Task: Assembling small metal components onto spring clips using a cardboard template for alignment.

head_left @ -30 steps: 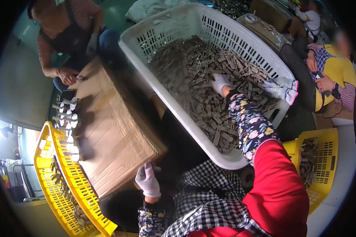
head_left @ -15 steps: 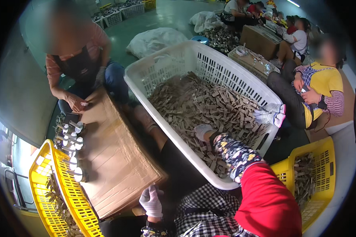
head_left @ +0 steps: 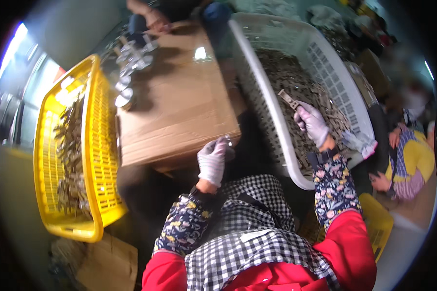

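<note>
My right hand [head_left: 313,122], in a pale glove, is raised over the white slotted basket [head_left: 276,104]. Between its thumb and fingers it pinches a flat grey-brown strip [head_left: 289,99] with small openings in it. Below lies a heap of similar strips [head_left: 296,72] filling the basket. My left hand [head_left: 212,162], gloved too, is closed beside the near right corner of the cardboard box [head_left: 179,111]. A small shiny bit shows at its fingertips, too blurred to name.
Several shiny metal pieces with round ends [head_left: 125,92] stand along the box's left edge. A yellow basket [head_left: 98,160] of metal parts is at the left. Across the box shows another person's hand [head_left: 158,22]; a person in yellow [head_left: 412,155] sits at the right.
My view has swung left and down. My right hand has come up out of the heap with a strip; my left hand remains by the box corner, fingers closed.
</note>
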`<act>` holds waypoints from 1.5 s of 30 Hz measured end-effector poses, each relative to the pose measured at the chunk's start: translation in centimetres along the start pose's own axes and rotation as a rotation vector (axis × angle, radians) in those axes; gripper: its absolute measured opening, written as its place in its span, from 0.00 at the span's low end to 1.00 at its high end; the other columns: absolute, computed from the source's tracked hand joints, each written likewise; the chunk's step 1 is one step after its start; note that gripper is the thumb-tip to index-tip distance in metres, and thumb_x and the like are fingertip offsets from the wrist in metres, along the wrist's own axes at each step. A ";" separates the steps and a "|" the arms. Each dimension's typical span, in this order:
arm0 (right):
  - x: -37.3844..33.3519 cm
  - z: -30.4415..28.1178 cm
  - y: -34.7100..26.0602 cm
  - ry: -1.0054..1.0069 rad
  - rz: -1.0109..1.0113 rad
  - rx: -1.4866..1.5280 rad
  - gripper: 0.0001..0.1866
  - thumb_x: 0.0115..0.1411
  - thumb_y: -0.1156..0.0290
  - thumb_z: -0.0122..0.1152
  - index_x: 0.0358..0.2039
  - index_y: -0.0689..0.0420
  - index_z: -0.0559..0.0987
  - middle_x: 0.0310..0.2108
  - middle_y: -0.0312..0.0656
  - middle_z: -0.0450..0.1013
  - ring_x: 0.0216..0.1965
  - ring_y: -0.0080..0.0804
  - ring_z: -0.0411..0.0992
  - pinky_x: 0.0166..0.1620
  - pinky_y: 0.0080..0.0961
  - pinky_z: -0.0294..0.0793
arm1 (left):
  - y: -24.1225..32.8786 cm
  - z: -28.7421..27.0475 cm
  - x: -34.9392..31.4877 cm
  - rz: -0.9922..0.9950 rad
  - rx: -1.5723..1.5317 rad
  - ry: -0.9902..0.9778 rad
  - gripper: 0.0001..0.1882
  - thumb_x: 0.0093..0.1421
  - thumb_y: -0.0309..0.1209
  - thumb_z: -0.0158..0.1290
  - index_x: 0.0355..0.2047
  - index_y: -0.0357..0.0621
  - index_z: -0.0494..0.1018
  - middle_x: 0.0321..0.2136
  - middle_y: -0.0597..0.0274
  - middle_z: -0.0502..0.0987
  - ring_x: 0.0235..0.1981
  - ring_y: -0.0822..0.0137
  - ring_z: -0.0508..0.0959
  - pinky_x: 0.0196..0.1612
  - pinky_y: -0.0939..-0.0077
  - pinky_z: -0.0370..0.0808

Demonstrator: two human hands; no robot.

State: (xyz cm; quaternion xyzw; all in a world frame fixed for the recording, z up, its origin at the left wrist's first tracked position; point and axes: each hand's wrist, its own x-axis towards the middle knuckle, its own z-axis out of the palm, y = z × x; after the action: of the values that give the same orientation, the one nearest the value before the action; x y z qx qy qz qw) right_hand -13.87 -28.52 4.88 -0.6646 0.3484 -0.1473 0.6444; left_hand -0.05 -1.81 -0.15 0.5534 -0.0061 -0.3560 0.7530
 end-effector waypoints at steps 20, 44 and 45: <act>2.4 14.1 -2.1 -0.247 0.104 0.089 0.07 0.57 0.69 0.54 0.35 0.55 0.75 0.20 0.29 0.70 0.15 0.11 0.62 0.17 0.07 0.59 | 0.4 1.0 -0.5 -0.035 0.028 0.056 0.17 0.58 0.38 0.51 0.31 0.32 0.73 0.14 0.64 0.72 0.15 0.78 0.68 0.22 0.85 0.66; 3.2 15.5 -1.5 -0.293 0.124 -0.007 0.05 0.56 0.70 0.54 0.33 0.55 0.75 0.22 0.27 0.69 0.17 0.10 0.62 0.19 0.06 0.60 | 0.5 0.7 -0.7 0.026 0.139 0.052 0.16 0.58 0.38 0.50 0.28 0.33 0.73 0.13 0.66 0.71 0.15 0.79 0.67 0.21 0.86 0.64; 3.4 15.4 -1.2 -0.297 0.119 0.017 0.06 0.56 0.70 0.54 0.33 0.56 0.75 0.22 0.27 0.69 0.18 0.11 0.63 0.21 0.07 0.61 | 0.5 0.7 -0.7 0.022 0.134 0.048 0.17 0.58 0.38 0.50 0.28 0.33 0.73 0.13 0.66 0.71 0.15 0.79 0.67 0.21 0.86 0.64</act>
State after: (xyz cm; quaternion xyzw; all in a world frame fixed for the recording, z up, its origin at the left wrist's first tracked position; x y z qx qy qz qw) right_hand -1.18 -19.17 3.20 -0.6517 0.2869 -0.0118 0.7021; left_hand -0.57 -1.94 0.79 0.6108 -0.0177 -0.3329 0.7182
